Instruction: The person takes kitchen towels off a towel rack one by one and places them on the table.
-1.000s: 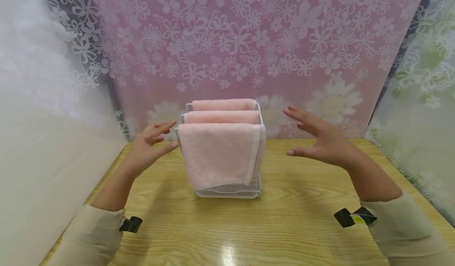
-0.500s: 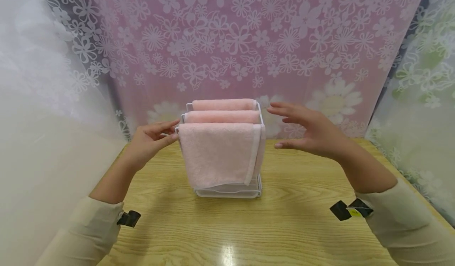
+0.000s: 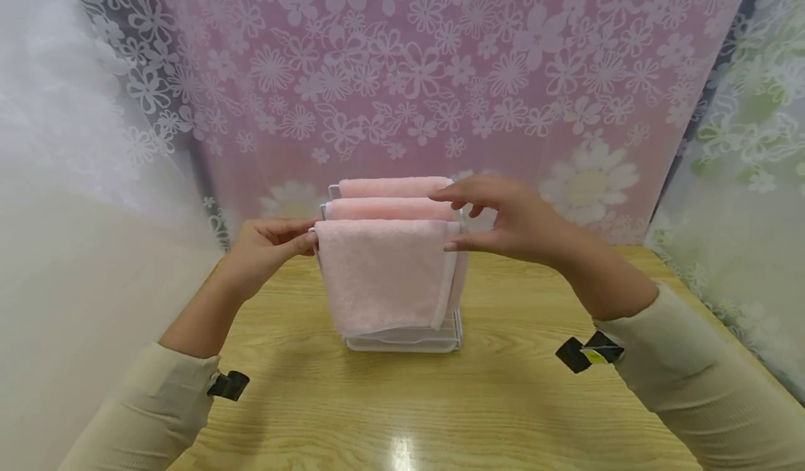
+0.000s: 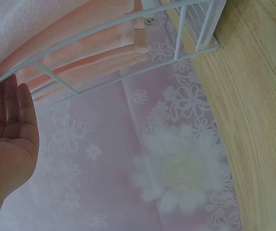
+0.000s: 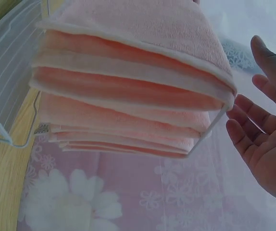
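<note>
A white wire rack [image 3: 460, 330] stands on the table with three pink towels draped over its rails. The front towel [image 3: 390, 275] hangs lowest in view; behind it are the middle towel [image 3: 386, 209] and the back towel [image 3: 393, 188]. My left hand [image 3: 251, 261] pinches the rack's front left corner between thumb and fingers; the left wrist view shows those fingers against the white rail. My right hand [image 3: 518, 223] hovers at the towels' right end, thumb and fingers apart, thumb near the front towel's top right corner. In the right wrist view it holds nothing.
A shallow translucent tray [image 3: 402, 345] forms the rack's base. The wood-grain table [image 3: 534, 401] extends around it. A pink flowered curtain [image 3: 402, 73] hangs close behind, and pale sheets [image 3: 82, 212] flank both sides.
My left hand has moved right and taken hold of the rack's corner. My right hand has moved left, from well clear of the towels to their right end. The rack looks unmoved.
</note>
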Demonstrator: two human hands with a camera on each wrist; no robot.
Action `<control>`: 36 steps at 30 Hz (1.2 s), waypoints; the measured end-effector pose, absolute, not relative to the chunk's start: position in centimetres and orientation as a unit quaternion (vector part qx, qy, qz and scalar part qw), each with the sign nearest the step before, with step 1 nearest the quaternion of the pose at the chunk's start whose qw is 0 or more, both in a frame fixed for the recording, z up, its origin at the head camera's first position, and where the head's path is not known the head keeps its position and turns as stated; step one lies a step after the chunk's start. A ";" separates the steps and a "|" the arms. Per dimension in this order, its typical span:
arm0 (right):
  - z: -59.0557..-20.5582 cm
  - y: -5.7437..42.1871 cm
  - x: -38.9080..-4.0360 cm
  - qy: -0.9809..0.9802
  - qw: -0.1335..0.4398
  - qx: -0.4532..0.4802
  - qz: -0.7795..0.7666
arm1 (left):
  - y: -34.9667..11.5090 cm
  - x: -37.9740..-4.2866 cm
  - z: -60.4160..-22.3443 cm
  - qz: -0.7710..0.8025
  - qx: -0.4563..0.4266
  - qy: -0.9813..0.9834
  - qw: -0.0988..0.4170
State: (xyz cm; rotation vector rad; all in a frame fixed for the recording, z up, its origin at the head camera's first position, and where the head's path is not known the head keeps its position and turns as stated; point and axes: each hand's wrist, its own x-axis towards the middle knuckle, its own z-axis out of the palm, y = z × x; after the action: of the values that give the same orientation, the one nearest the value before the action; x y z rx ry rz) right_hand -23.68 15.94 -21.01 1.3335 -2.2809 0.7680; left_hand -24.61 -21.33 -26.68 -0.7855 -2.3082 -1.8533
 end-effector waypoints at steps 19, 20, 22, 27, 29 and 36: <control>-20.4 11.9 -24.9 -0.861 0.086 0.428 0.260 | -21.2 -24.9 -26.3 -0.641 -0.272 -0.718 -0.002; -20.4 11.7 -25.0 -0.862 0.084 0.426 0.262 | -21.2 -25.0 -26.3 -0.638 -0.270 -0.721 -0.004; -20.5 11.3 -25.1 -0.863 0.080 0.425 0.263 | -21.2 -25.0 -26.2 -0.634 -0.267 -0.726 -0.007; -20.8 10.7 -25.6 -0.867 0.077 0.426 0.249 | -21.1 -25.2 -26.1 -0.635 -0.267 -0.725 -0.015; -20.9 10.5 -25.6 -0.867 0.075 0.426 0.247 | -21.1 -25.3 -26.0 -0.635 -0.270 -0.724 -0.015; -20.7 10.0 -25.4 -0.868 0.070 0.414 0.265 | -21.0 -25.2 -25.9 -0.624 -0.275 -0.731 -0.011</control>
State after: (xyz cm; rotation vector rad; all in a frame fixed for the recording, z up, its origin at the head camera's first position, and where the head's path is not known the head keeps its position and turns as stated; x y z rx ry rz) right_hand -25.42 10.02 -20.75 1.2469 -2.6120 0.7979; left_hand -25.21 -21.03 -25.85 -0.8711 -2.3127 -1.9750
